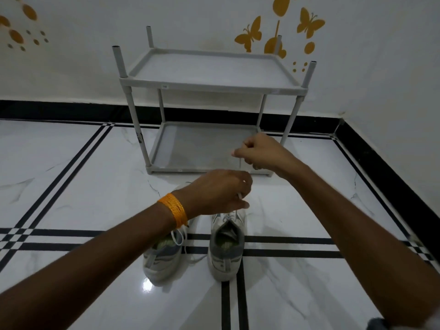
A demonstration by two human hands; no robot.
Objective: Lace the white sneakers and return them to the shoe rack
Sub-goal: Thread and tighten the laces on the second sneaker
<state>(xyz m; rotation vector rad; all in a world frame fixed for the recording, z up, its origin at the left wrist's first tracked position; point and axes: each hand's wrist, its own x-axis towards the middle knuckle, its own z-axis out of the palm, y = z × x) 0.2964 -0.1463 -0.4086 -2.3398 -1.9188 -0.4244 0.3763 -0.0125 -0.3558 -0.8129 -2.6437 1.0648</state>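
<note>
Both hands pinch the white lace (240,163) taut: right hand (258,151) pulls toward 12 o'clock, left hand (221,191) steadies it above the right sneaker (226,248). The left sneaker (164,256) waits at 9 o'clock on the floor; the shoe rack (204,148) stands beyond.

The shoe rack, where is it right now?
In the head view, the grey shoe rack stands on the floor against the wall, just beyond the two sneakers, behind both hands.
</note>
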